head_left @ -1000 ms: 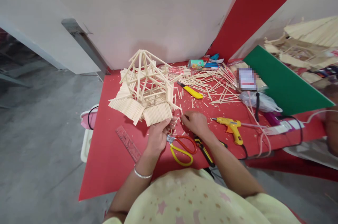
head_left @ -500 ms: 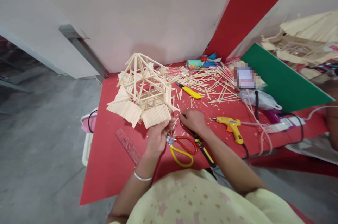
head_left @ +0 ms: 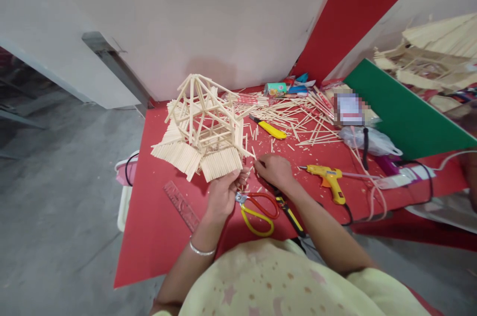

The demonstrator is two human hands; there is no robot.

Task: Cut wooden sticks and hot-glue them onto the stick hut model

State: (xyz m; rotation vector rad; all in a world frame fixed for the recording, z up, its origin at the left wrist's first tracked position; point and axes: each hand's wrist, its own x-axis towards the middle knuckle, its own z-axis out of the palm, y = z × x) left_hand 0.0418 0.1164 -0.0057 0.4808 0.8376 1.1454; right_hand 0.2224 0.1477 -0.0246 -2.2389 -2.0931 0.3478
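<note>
A small house model of pale wooden sticks (head_left: 203, 129) is tilted above the red table (head_left: 156, 226). My left hand (head_left: 222, 192) is closed on the lower edge of its stick roof. My right hand (head_left: 274, 171) is just to the right, fingers pinched on a thin stick that points at the model's corner. Red and yellow scissors (head_left: 257, 208) lie right below both hands. A yellow glue gun (head_left: 328, 179) rests to the right of my right hand.
Loose sticks (head_left: 298, 117) and a yellow knife (head_left: 270, 128) litter the back of the table. A reddish ruler (head_left: 181, 205) lies at the left. Red board (head_left: 346, 18) and green board (head_left: 404, 112) lean at the right, with cables and a power strip (head_left: 404, 177).
The view has shifted slightly. Both hands and the stick model stay almost where they were.
</note>
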